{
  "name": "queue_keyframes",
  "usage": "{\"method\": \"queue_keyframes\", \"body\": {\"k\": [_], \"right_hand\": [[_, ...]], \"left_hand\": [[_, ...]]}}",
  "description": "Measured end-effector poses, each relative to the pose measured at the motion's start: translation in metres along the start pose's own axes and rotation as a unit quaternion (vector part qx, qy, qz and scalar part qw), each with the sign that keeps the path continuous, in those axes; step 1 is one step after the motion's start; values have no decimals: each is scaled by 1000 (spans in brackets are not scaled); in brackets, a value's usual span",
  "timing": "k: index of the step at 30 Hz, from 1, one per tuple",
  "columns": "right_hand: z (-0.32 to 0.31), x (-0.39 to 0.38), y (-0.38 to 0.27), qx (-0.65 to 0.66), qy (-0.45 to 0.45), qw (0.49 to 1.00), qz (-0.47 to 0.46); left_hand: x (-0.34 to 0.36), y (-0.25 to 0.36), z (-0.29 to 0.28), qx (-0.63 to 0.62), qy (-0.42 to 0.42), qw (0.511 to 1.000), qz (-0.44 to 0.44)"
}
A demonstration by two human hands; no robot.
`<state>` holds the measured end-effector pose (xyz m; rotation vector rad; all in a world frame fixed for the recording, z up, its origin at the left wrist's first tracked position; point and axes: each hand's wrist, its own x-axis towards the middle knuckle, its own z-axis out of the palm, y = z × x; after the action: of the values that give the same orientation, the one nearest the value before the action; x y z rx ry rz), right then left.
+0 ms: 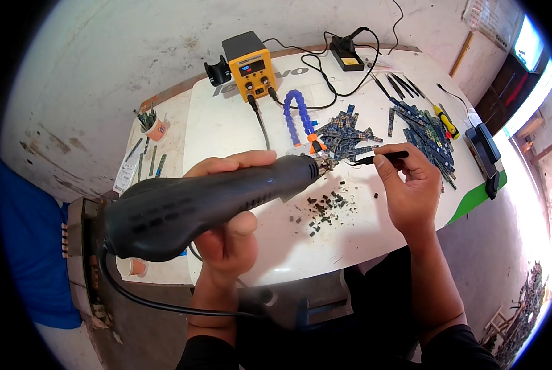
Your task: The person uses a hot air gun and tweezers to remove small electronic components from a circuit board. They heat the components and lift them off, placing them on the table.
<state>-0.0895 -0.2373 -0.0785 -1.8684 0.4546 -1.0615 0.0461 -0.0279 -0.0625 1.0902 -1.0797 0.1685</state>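
Observation:
My left hand [231,243] is wrapped round the body of a black hot air gun [208,200], whose metal nozzle [325,164] points to the right over the table. A pair of black tweezers [384,157] is pinched in my right hand [413,191], its tips reaching left toward the nozzle. Between the two sits a blue segmented holder arm [290,117] with an orange end [316,145]; whatever lies right at the nozzle is too small to make out. Below it, loose small black chips [328,206] are scattered on the white tabletop [288,246].
Behind the nozzle lies a heap of narrow circuit board strips [344,132], with another pile [424,135] farther right. A yellow soldering station [251,68], an iron stand [348,57], several dark tools [403,86] and a yellow-handled tool [447,123] stand or lie around. Paper cups [155,129] are at left.

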Motion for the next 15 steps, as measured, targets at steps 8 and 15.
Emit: {"method": "queue_keyframes", "body": {"k": [8,15], "right_hand": [[1,0,0,15,-1,1000,-5],[0,0,0,5,-1,1000,-9]], "left_hand": [[0,0,2,-3,-2,1000,-1],[0,0,1,-4,-3,1000,-3]]}}
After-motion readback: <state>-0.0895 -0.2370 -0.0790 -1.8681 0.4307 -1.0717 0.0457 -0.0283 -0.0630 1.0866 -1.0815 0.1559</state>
